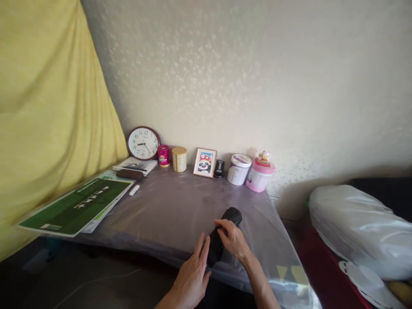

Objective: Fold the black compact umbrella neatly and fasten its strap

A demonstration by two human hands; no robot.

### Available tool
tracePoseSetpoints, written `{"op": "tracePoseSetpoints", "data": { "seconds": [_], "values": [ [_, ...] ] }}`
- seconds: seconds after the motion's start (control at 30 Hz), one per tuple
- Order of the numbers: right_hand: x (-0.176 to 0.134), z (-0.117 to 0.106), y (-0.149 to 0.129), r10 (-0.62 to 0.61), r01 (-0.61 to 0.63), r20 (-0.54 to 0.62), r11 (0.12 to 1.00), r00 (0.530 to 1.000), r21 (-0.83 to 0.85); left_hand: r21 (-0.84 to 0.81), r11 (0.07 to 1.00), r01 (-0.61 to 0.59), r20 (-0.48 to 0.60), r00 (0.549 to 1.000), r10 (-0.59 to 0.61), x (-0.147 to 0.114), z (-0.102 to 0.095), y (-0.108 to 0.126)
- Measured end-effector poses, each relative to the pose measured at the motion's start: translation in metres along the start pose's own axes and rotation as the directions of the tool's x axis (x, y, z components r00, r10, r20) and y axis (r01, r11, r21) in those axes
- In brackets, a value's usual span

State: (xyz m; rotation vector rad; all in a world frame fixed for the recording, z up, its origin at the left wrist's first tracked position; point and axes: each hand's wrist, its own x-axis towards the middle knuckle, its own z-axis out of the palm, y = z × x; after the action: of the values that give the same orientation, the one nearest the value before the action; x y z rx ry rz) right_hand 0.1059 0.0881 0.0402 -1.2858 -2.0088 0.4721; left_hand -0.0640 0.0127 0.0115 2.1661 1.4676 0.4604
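Note:
A long, soft black case (216, 245) lies slantwise near the table's front edge, its rounded far end pointing away to the right. My left hand (193, 272) steadies its near end, with the fingers along the left side and the thumb by the lower end. Across the upper part, my right hand (232, 238) is closed, thumb and index finger pinched together on the case's top. Any small part inside that pinch is hidden by the fingers. The case rests on the grey, plastic-covered table (161, 214).
Along the wall stand a round clock (143, 143), a pink can (163, 156), a yellow-lidded jar (179, 159), a panda picture frame (205, 163), a black stapler-like item (219, 168) and two tubs (239, 170). Left are a brown case (129, 174) and a green board (80, 206).

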Motion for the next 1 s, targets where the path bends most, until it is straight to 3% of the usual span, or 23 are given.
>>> {"op": "tracePoseSetpoints", "data": {
  "seconds": [0.2, 0.33, 0.5, 0.67, 0.77, 0.87, 1.0],
  "values": [
    [0.001, 0.004, 0.002, 0.02, -0.02, 0.0, 1.0, 1.0, -0.005, -0.006, 0.998, -0.067, -0.028, 0.997, 0.067, 0.001, 0.004, -0.003],
    [-0.002, 0.0, 0.0, 0.026, -0.02, -0.038, 0.987, 0.999, 0.161, 0.022, 0.995, -0.102, -0.032, 0.994, 0.103, 0.002, 0.006, -0.004],
    [-0.023, -0.023, -0.001, 0.149, -0.1, -0.111, 0.929, 0.983, 0.357, 0.034, 0.996, -0.087, -0.003, 0.996, 0.087, 0.002, 0.002, 0.0],
    [-0.055, -0.05, 0.012, 0.304, -0.25, -0.079, 0.884, 0.95, 0.396, 0.008, 0.996, -0.094, -0.014, 0.995, 0.094, 0.001, 0.0, 0.001],
    [-0.067, -0.057, 0.028, 0.411, -0.324, -0.177, 0.868, 0.894, 0.376, -0.013, 0.995, -0.095, -0.006, 0.995, 0.095, 0.0, 0.0, 0.001],
    [-0.072, -0.057, 0.046, 0.529, -0.385, -0.282, 0.814, 0.801, 0.435, -0.06, 0.996, -0.06, -0.005, 0.998, 0.059, 0.002, -0.003, 0.0],
    [-0.076, -0.052, 0.063, 0.614, -0.409, -0.331, 0.754, 0.716, 0.513, -0.297, 0.955, 0.012, -0.012, 1.0, -0.016, 0.008, -0.011, -0.006]
  ]
}}
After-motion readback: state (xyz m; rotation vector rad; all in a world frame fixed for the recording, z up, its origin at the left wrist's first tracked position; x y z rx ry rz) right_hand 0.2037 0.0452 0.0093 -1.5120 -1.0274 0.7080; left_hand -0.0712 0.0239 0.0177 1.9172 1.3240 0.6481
